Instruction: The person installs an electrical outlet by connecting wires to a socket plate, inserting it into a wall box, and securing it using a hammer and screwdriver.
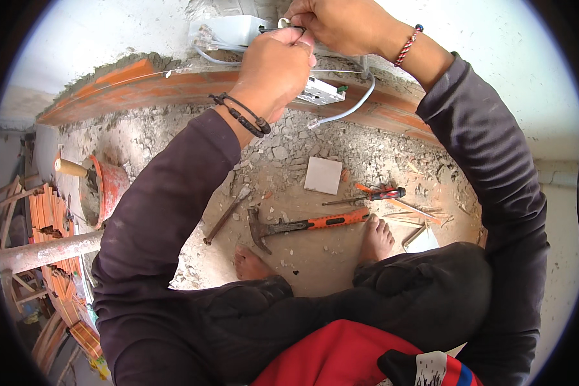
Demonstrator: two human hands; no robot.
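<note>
At the top, my left hand (273,67) is closed with its fingertips pinching a thin black wire (267,29) beside a white electrical box (228,29) on the wall. My right hand (344,26) meets it there, its thumb and fingers pressed together at the wire's other end; the exact grip is partly hidden. A small white loop shows between the hands. Pale cables with clear plugs (207,35) hang at the box's left. Below my left hand sits a white module (323,92) with a green terminal. Another white cable (357,108) ends in a clear plug near it.
On the rubble-strewn floor lie a claw hammer (338,219) with an orange handle, a screwdriver (367,197), a rusty metal bar (225,219) and a white square tile (323,175). A red bucket (112,190) stands left, near stacked bricks (45,209) and a pole (48,252).
</note>
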